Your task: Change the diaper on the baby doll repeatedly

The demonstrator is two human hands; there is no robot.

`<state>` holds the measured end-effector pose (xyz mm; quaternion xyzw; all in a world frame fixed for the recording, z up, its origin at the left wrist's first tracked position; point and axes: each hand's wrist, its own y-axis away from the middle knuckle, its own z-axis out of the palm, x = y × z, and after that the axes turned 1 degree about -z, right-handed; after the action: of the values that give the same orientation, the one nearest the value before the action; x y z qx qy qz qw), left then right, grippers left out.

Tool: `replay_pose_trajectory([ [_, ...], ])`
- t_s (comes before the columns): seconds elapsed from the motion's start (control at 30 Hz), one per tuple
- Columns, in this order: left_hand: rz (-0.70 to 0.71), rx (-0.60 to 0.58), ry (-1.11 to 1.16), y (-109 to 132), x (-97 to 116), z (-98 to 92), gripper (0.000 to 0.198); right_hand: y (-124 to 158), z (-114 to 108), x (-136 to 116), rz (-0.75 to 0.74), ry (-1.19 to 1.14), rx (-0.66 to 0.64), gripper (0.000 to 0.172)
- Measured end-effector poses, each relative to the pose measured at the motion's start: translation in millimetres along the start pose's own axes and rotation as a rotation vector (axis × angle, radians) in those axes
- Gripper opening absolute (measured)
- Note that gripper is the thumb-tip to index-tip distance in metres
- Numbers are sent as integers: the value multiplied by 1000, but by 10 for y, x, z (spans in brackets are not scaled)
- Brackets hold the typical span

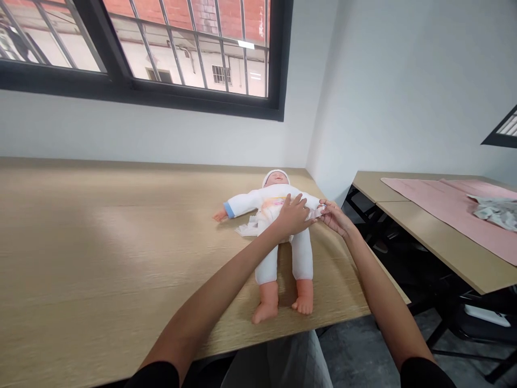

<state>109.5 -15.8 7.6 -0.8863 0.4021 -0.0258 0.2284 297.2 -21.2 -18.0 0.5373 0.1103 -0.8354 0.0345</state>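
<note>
A baby doll (302, 256) in a white suit with blue cuffs and a white cap lies on its back on the wooden table (121, 258), its bare feet toward me. Around its hips is a white diaper (249, 227), one side wing spread loose on the left. My left hand (295, 214) lies over the front of the diaper at the belly, fingers spread. At the doll's side on the right, my right hand (334, 216) pinches the other edge of the diaper between thumb and fingers. My left hand covers much of the diaper's front.
A barred window (202, 54) is in the white wall behind the table. To the right, across a gap, another table (436, 229) carries a pink cloth (452, 215) and a crumpled pale cloth (496, 212). A dark chair (476, 326) stands beneath it.
</note>
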Motion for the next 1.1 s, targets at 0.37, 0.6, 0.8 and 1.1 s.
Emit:
replay_pose_trajectory([
  [0.37,-86,-52,409,-78,-20,-106,17,12,33,-23,1,83,0,31],
  [0.6,-132,60,752,-89,-172,-52,11,47,133,-43,-25,90,55,37],
  [0.8,-147,9,889,-79,-202,-93,8,48,137,-36,-6,71,39,36],
  [1.1,-182,-28,962,-101,-225,-48,7,61,128,-64,0,76,43,36],
])
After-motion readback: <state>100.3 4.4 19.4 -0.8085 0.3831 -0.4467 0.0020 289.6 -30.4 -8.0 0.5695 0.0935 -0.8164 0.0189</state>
